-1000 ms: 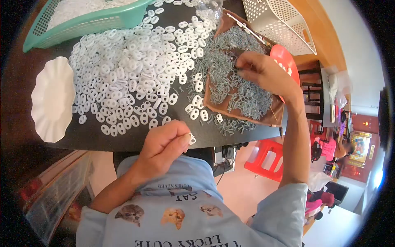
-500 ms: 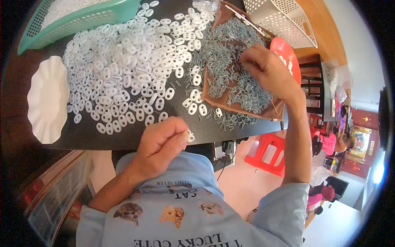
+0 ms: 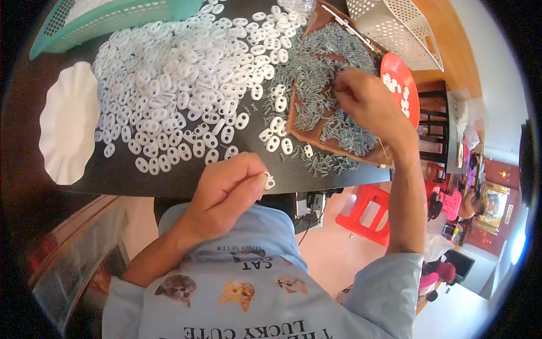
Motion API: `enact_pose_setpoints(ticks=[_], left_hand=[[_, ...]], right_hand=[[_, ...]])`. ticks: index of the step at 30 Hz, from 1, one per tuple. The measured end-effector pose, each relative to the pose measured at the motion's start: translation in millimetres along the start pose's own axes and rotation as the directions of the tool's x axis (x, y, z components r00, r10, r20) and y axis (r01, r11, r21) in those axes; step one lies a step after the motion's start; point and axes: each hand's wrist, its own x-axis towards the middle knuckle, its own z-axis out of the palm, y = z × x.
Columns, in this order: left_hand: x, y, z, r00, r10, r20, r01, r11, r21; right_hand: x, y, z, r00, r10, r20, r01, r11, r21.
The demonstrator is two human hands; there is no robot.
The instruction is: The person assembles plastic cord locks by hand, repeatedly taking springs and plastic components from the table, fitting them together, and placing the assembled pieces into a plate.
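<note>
My left hand [image 3: 228, 195] pinches a small white plastic piece with ring-like holes [image 3: 269, 181] between thumb and forefinger, just off the table's near edge. My right hand [image 3: 370, 99] is over a heap of small grey screw-like pins [image 3: 344, 133] on a brown cloth [image 3: 302, 133]. Its fingers are curled together, pointing down, and their tips are partly hidden, so I cannot make out what they hold. Left of the pins spreads a large pile of white two-hole oval pieces [image 3: 169, 85] on the dark table [image 3: 130, 183].
A white scalloped dish [image 3: 69, 124] lies at the left edge, below a green basket [image 3: 121, 25]. On the right, a red plate [image 3: 402, 70] carries several white pieces, near a white perforated basket [image 3: 389, 28]. A red stool [image 3: 364, 212] stands beyond the table.
The view has shifted slightly, moving the table's contents right in the picture. My right hand's fingers look more curled over the pins. My left hand keeps its pinch on the white piece.
</note>
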Motion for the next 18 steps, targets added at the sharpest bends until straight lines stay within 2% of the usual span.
enact_pose_setpoints(ticks=[4,6,8,9,11,14,15,18], left_hand=[[-1.7,4.6,0.5,0.999,-0.043,-0.028,0.042,0.999,-0.026],[-0.9,4.1,2.4,0.996,-0.081,-0.044,0.079,0.996,-0.044],[-0.7,-0.3,5.0,0.996,-0.017,-0.086,0.006,0.992,-0.129],[-0.6,-0.1,4.0,0.996,-0.021,-0.091,0.009,0.992,-0.129],[-1.4,2.0,1.5,0.993,-0.113,-0.038,0.108,0.986,-0.124],[-4.3,-0.9,4.2,0.991,-0.090,-0.099,0.074,0.986,-0.152],[-4.1,-0.3,4.0,0.991,-0.089,-0.102,0.073,0.986,-0.151],[-3.6,0.8,3.0,0.993,-0.085,-0.088,0.073,0.989,-0.129]], right_hand=[[-8.9,-9.9,-8.0,0.995,0.052,-0.085,-0.047,0.997,0.058],[-18.3,-44.5,-19.6,0.977,0.213,-0.011,-0.197,0.924,0.328],[-26.6,-71.3,-13.7,0.996,0.078,0.040,-0.087,0.904,0.418],[-28.5,-81.2,-7.2,0.996,0.075,0.044,-0.087,0.903,0.422],[-29.6,-97.4,6.2,0.986,-0.166,0.004,0.149,0.895,0.421],[-29.5,-113.1,17.1,0.985,-0.175,-0.006,0.163,0.904,0.396],[-28.5,-114.7,20.4,0.979,-0.193,-0.061,0.202,0.917,0.344],[-29.5,-113.4,21.5,0.978,-0.200,-0.062,0.209,0.931,0.298]])
